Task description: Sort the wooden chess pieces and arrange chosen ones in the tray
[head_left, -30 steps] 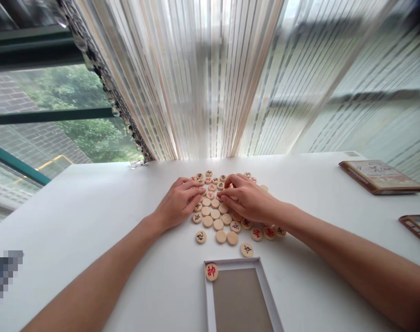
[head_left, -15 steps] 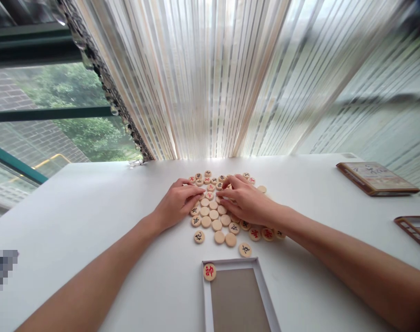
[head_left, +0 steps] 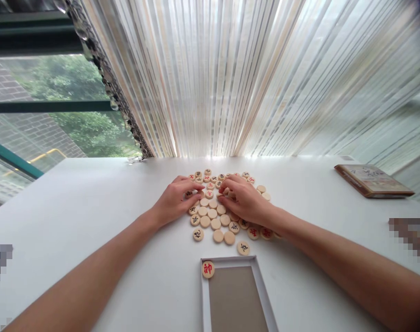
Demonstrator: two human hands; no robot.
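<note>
Round wooden Chinese chess pieces [head_left: 212,213] lie spread over the white table, some blank side up, others showing red or black characters. At the left of the cluster, my left hand [head_left: 178,199] has thumb and fingertips closed around a blank-faced chess piece [head_left: 200,194]. Opposite it, my right hand [head_left: 243,198] curls over the pieces, its thumb and index finger at the sides of another blank piece [head_left: 220,196]. Between the two hands sits a red-marked piece [head_left: 209,194]. My right hand and wrist hide several pieces beneath.
A shallow white-rimmed box tray [head_left: 263,288] stands at the near edge, with a red-character chess piece [head_left: 208,269] in its far left corner. One flat brown box [head_left: 374,180] lies at the right. Behind the table [head_left: 99,207] hang string curtains [head_left: 210,83].
The view has shifted slightly. My right hand has moved a little to the left, showing more of the blank pieces at its right. My left hand stays nearly in place.
</note>
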